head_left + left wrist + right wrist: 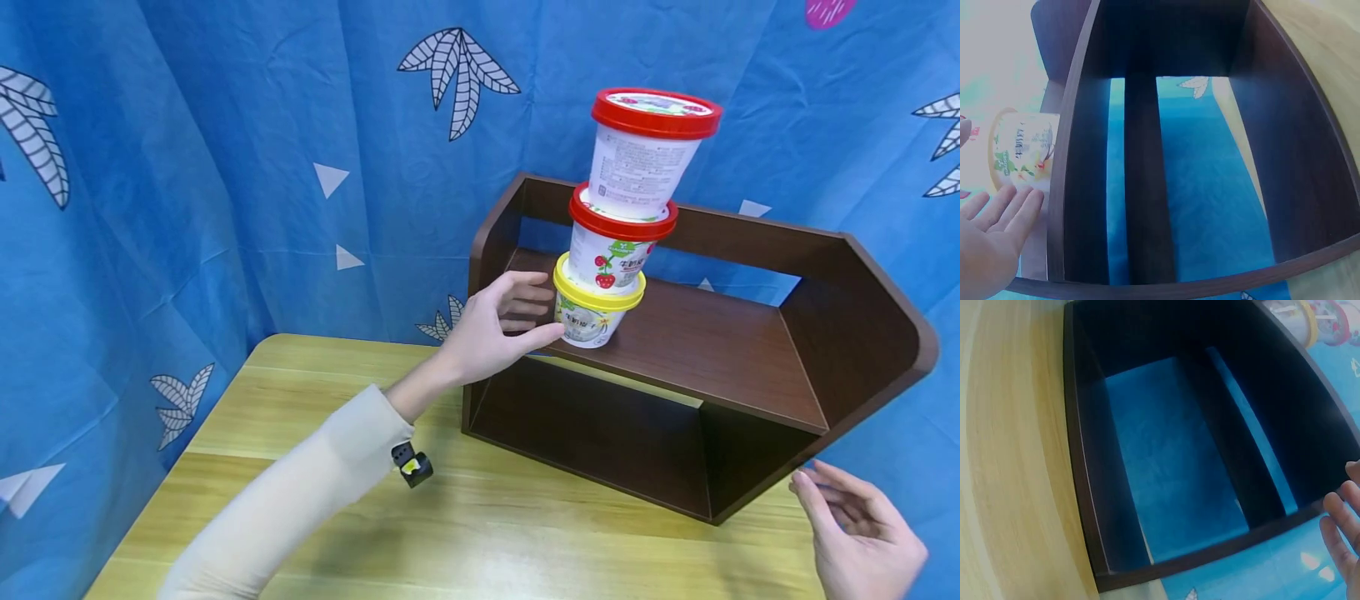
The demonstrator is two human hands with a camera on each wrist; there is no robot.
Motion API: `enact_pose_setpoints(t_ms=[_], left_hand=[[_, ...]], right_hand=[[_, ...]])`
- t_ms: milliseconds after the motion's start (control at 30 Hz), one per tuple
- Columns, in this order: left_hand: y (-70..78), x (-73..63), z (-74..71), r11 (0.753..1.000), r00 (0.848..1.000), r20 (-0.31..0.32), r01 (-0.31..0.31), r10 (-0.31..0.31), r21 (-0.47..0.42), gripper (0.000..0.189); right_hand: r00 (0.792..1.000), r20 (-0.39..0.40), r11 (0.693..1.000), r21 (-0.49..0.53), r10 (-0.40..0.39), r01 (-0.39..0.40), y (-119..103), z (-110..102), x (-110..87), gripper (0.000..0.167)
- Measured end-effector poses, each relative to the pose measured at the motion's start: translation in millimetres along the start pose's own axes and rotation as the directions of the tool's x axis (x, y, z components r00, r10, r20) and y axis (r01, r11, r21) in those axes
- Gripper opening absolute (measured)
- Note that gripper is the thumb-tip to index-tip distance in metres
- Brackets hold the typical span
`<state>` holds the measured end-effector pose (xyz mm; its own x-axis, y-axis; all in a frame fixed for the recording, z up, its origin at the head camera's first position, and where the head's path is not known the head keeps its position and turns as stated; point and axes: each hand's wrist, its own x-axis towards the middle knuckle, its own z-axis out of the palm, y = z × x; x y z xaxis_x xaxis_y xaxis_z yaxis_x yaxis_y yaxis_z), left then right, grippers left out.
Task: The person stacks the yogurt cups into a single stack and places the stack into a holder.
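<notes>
Three paper tubs stand stacked on the upper board of a dark brown shelf (720, 350). At the bottom is a small yellow-lidded tub (587, 323), above it a red-lidded tub (611, 258), and on top a larger red-lidded tub (645, 167). My left hand (498, 329) is beside the bottom tub, thumb toward its front and fingers spread at its left; whether they touch is unclear. In the left wrist view its fingers (1013, 215) look fairly straight near the bottom tub (1025, 150). My right hand (862, 529), loosely curled and holding nothing, is near the shelf's right end.
The shelf stands on a light wooden table (300, 400), with an open lower compartment (600, 433) under the tubs. Behind everything hangs a blue curtain (285, 167) with leaf prints. A small black device (412, 464) is at the left sleeve.
</notes>
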<state>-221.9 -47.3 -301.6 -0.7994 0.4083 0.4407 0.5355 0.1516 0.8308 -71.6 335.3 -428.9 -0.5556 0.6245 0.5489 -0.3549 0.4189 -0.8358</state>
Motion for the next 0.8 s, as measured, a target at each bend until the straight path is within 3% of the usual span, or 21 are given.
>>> enact_pose_setpoints(t_ms=[67, 233, 333, 433, 633, 800], left_hand=[[0.8, -7.0, -1.1, 1.000, 1.000, -0.005, -0.014, 0.014, -0.003, 0.060], [0.8, -25.8, -5.1, 0.999, 0.999, -0.015, -0.040, 0.040, -0.001, 0.055], [-1.5, -39.1, -7.9, 0.999, 0.998, -0.021, -0.054, 0.054, -0.007, 0.053], [-6.4, -52.5, -10.9, 0.998, 0.998, -0.024, -0.064, 0.064, -0.004, 0.051], [-22.8, -78.0, -18.1, 0.998, 0.998, -0.027, -0.047, 0.049, 0.045, 0.047], [-39.8, -101.2, -21.7, 0.994, 0.999, -0.022, -0.026, 0.028, 0.104, 0.046]], right_hand=[[0.999, 0.025, 0.999, -0.049, -0.023, 0.024, -4.9, 3.0, -1.9, 0.025], [0.990, 0.124, 0.997, 0.028, -0.069, 0.066, -16.0, 14.1, -7.7, 0.027], [0.976, 0.207, 0.997, -0.019, -0.068, 0.073, -21.8, 22.7, -13.0, 0.028], [0.952, 0.291, 0.993, -0.044, -0.096, 0.114, -24.0, 33.1, -18.7, 0.029], [0.894, 0.401, 0.979, 0.058, -0.202, 0.196, -21.6, 55.2, -27.2, 0.033], [0.841, 0.483, 0.969, 0.102, -0.244, 0.223, -22.3, 74.3, -32.7, 0.032]])
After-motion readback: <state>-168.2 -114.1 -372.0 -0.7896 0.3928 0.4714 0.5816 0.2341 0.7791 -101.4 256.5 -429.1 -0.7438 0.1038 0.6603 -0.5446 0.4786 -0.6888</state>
